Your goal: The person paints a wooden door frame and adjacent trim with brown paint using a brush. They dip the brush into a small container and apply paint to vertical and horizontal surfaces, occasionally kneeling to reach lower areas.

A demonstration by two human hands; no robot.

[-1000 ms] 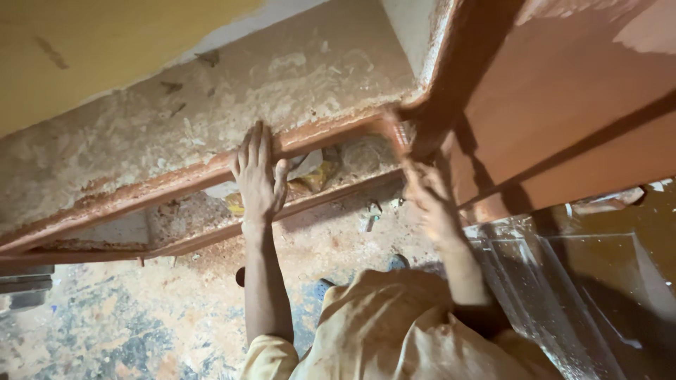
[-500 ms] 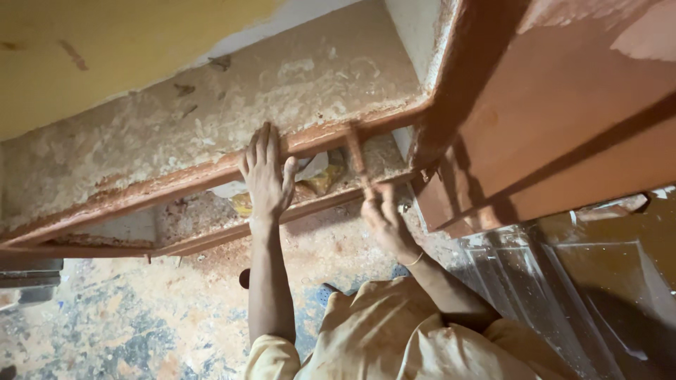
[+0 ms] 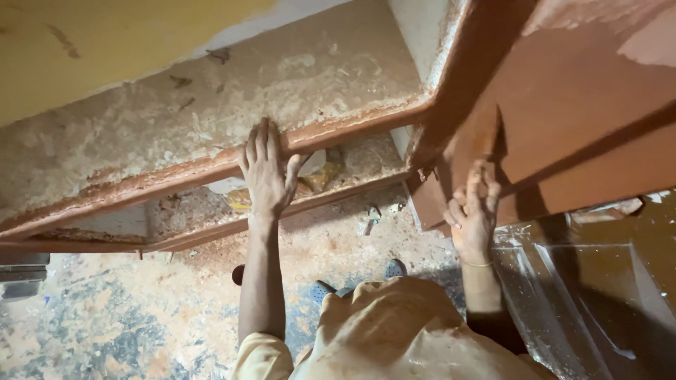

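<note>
- The left hand (image 3: 267, 172) lies flat, fingers spread, on the reddish-brown metal rail (image 3: 211, 169) of a low frame — it looks like a support, so the person can lean forward over the work.
- The right hand (image 3: 473, 211) is raised against the brown painted panel (image 3: 584, 119) at the right. Its fingers are curled around a thin brown stick-like tool (image 3: 488, 137), which points up along the panel; I cannot tell what kind of tool it is, because its colour is almost the same as the paint.
- The tool is held close to the corner where the rail meets the panel, probably because this joint is the place being worked on.
- Under the rail there are some scraps and a yellowish piece of rubbish (image 3: 320, 172) on the dusty, paint-stained floor (image 3: 127, 331). A sheet of clear plastic (image 3: 563, 295) covers the ground at the lower right.
- Compared with half a second ago, the left hand has stayed on the same place of the rail. The right hand has moved to the right — from the gap between the two rails over to the panel — and the tool now stands in front of the panel, not the floor.
</note>
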